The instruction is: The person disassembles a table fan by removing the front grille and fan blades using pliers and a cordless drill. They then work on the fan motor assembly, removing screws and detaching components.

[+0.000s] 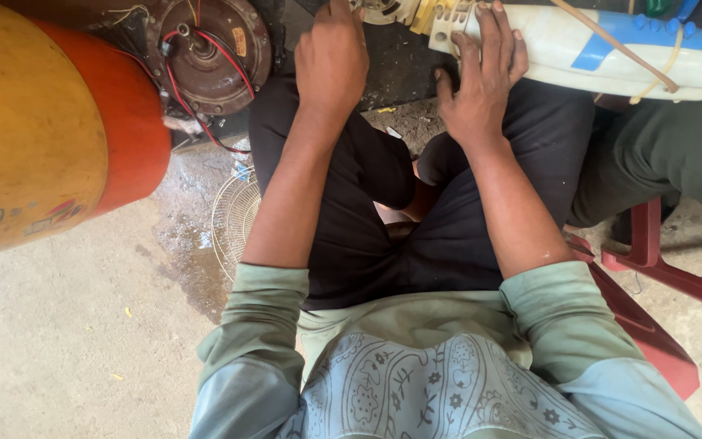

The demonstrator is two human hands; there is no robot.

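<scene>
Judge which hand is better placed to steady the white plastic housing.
Right, probably: the right hand already lies flat on the white plastic housing, while the left hand reaches toward the top edge, away from it.

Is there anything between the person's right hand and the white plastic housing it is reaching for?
Nothing visible stands between them. The right hand already lies flat on the near end of the white plastic housing, fingers spread over its yellowish connector end. The left hand is apart, beside the brown motor.

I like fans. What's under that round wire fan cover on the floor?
Wet, stained concrete floor shows through the wire fan cover. The person's left arm and dark trousers cover its right side, so that part is hidden.
</scene>
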